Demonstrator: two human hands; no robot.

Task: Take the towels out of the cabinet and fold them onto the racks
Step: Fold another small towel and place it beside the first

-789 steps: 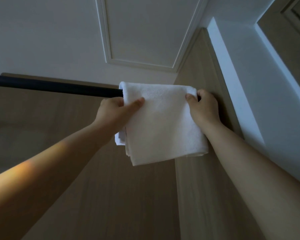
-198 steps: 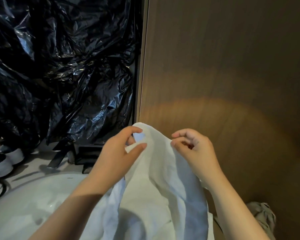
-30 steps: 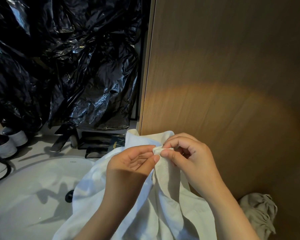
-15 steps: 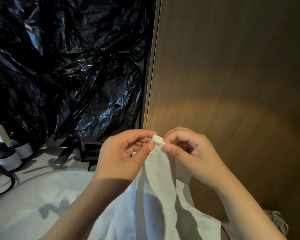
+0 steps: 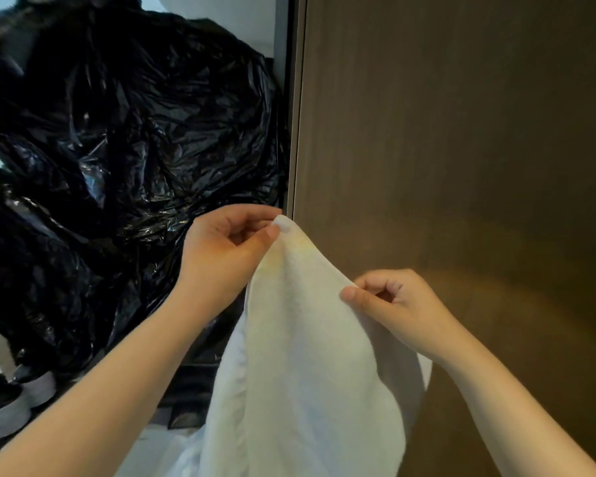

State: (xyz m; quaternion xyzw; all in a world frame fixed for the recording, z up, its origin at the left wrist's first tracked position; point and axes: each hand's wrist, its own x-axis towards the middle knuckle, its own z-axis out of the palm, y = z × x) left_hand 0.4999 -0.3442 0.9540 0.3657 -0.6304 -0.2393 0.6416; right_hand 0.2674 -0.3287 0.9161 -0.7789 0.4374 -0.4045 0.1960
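White towel (image 5: 310, 356), held up at centre by both hands, in front of a brown wood-grain panel (image 5: 461, 132) that fills the right half of the view. L hand (image 5: 221, 249): closed in a pinch, thumb & forefinger tip clamped on the towel's topmost corner, other fingers curled toward the palm. This corner is the cloth's highest pt, just beside the panel's left edge. R hand (image 5: 393, 304): lower & further right, also a pinch grip, thumb against bent forefinger on the towel's upper edge, remaining fingers folded in. Between the two grips the edge slopes down from left to right in a gentle curve. Below it the cloth hangs in broad soft folds & leaves the frame at the bottom, nearest the person. A faint yellowish tint shows just under the corner held by the L hand. Far left: crumpled black plastic sheeting (image 5: 117, 132), glossy, covering most of that side. Bottom left: two dark-topped white bottles (image 5: 6, 413), blurred; contents & type cannot be told.
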